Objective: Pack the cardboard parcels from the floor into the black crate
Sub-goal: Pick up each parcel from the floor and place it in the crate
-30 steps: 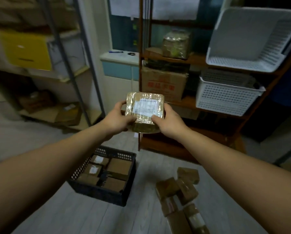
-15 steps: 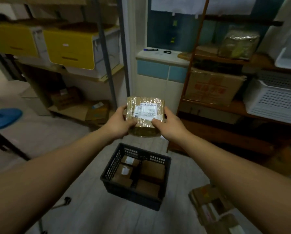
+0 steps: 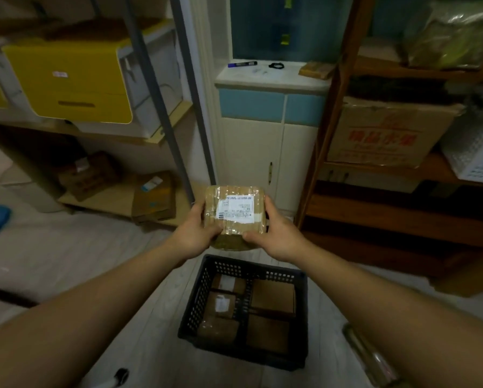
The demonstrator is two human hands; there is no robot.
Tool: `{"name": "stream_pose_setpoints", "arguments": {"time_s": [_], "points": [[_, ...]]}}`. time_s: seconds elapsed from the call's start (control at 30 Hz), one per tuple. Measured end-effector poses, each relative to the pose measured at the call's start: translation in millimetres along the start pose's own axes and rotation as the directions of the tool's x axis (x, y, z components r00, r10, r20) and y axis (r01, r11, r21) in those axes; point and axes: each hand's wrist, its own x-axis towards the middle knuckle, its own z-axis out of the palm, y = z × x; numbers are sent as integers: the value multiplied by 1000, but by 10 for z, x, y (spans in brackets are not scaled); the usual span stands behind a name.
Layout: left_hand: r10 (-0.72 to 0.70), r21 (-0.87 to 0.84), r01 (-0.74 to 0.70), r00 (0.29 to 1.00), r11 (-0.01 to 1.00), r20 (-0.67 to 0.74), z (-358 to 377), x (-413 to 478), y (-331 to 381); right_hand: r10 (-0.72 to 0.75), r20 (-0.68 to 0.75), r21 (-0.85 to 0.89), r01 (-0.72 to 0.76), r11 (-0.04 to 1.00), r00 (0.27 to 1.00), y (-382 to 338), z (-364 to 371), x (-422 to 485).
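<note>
both hands, left hand [image 3: 199,233] and right hand [image 3: 276,233], are wrapped round the ends of the taped parcel [image 3: 234,212], label up, long side running hand to hand, hanging just above and past the far rim of the black crate [image 3: 251,271], so i'd say it only needs to come down and back toward the body

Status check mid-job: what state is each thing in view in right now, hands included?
Taped brown cardboard parcel with white label: lifted off the floor, label facing the camera.
Left hand: grips the parcel's left edge.
Right hand: grips the parcel's right edge.
Black perforated plastic crate: on the floor, open-topped, partly filled.
Brown cardboard parcels in crate: lying flat, five visible.
Cream cabinet door: shut.
</note>
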Motion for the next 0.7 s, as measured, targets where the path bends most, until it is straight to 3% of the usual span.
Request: {"name": "stream_pose_setpoints", "arguments": {"time_s": [0.13, 0.33, 0.7], "points": [[-36, 26, 34, 997, 999, 73, -93, 428, -222, 54, -20, 14, -54, 998, 998, 207, 191, 372], [16, 80, -31, 983, 996, 183, -202, 1149, -906, 123, -74, 32, -121, 992, 990, 693, 728, 970], [16, 243, -61, 983, 968, 184, 841, 2725, -4267, 177, 15, 101, -178, 979, 984, 3705, 2586, 2071]]}}
